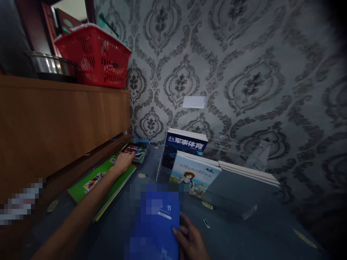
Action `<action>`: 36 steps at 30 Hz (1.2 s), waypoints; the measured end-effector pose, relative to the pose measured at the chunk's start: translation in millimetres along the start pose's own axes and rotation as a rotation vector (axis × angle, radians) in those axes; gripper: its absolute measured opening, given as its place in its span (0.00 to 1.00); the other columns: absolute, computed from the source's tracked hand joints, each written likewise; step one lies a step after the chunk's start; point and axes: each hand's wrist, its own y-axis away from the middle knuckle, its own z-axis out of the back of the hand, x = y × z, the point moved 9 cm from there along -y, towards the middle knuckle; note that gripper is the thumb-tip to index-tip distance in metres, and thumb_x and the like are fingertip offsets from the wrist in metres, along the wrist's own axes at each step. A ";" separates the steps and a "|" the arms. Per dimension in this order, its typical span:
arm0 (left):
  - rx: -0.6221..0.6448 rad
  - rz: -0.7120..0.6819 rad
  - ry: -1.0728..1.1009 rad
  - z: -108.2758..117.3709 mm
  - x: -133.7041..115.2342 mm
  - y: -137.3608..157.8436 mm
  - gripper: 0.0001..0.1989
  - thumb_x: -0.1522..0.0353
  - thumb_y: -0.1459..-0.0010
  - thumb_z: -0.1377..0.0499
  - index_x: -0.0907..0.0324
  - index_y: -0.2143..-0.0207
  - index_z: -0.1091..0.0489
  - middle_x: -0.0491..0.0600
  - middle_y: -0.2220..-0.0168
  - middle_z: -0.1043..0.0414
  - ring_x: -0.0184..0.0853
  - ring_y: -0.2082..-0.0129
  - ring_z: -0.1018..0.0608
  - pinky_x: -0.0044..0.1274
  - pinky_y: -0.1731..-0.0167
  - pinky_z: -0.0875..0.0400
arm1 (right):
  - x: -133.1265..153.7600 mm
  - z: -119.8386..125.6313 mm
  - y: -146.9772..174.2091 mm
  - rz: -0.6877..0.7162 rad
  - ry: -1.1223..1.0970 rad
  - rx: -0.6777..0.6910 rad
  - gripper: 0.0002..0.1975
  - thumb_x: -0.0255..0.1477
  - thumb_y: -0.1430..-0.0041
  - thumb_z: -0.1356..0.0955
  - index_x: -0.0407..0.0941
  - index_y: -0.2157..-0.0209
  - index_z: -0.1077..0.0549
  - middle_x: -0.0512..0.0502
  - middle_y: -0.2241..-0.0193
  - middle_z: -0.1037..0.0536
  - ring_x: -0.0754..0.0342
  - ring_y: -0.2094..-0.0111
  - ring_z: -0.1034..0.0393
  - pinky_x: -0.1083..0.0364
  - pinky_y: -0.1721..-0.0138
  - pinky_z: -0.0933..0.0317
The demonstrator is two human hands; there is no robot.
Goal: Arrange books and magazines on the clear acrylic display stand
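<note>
My right hand (191, 238) grips the right edge of a blue book (165, 224) with white lettering, thumb on the cover. Part of that book is blurred by pixelation. Farther off to the left, my left hand (124, 162) reaches over a green book (96, 180), its fingers curled on the near edge of a dark, colourful book (134, 148) on a small pile. Beyond the blue book, a dark blue book (187, 142) with white characters stands upright in a clear holder. A light blue picture book (193, 175) stands in front of it.
Right of the picture book, more books with a plain grey cover (238, 187) stand in the clear holder. A wooden cabinet (65, 119) borders the left side, carrying a red basket (94, 57) and a metal bowl (54, 65). Patterned wallpaper (244, 72) covers the wall behind.
</note>
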 end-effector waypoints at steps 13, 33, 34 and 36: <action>-0.073 0.082 0.072 23.6 33.3 5.5 0.15 0.64 0.30 0.56 0.56 0.52 0.33 0.54 0.53 0.22 0.43 0.55 0.21 0.28 0.60 0.31 | 4.6 -1.9 1.1 0.050 0.055 0.037 0.45 0.54 0.55 0.30 0.41 0.42 0.39 0.54 0.82 0.25 0.57 0.91 0.37 0.61 0.91 0.50; -0.112 -0.120 0.028 15.6 -0.9 43.8 0.15 0.66 0.31 0.55 0.58 0.54 0.30 0.55 0.58 0.25 0.42 0.55 0.24 0.30 0.55 0.32 | 33.3 -5.7 16.5 0.049 0.100 0.036 0.41 0.46 0.53 0.30 0.44 0.40 0.43 0.60 0.81 0.31 0.58 0.88 0.34 0.62 0.89 0.49; -0.112 -0.116 0.043 16.0 -0.4 45.8 0.14 0.67 0.31 0.54 0.58 0.55 0.30 0.55 0.58 0.25 0.42 0.56 0.24 0.30 0.55 0.32 | 34.4 -3.4 17.1 0.054 0.122 0.012 0.39 0.47 0.53 0.30 0.44 0.42 0.40 0.60 0.80 0.32 0.59 0.88 0.36 0.62 0.89 0.50; -0.119 -0.117 0.069 16.5 0.7 49.3 0.14 0.67 0.32 0.54 0.57 0.54 0.29 0.55 0.58 0.25 0.43 0.55 0.24 0.31 0.54 0.32 | 36.9 2.7 17.6 0.071 0.167 -0.045 0.36 0.48 0.54 0.30 0.45 0.46 0.35 0.59 0.78 0.32 0.61 0.89 0.38 0.61 0.90 0.51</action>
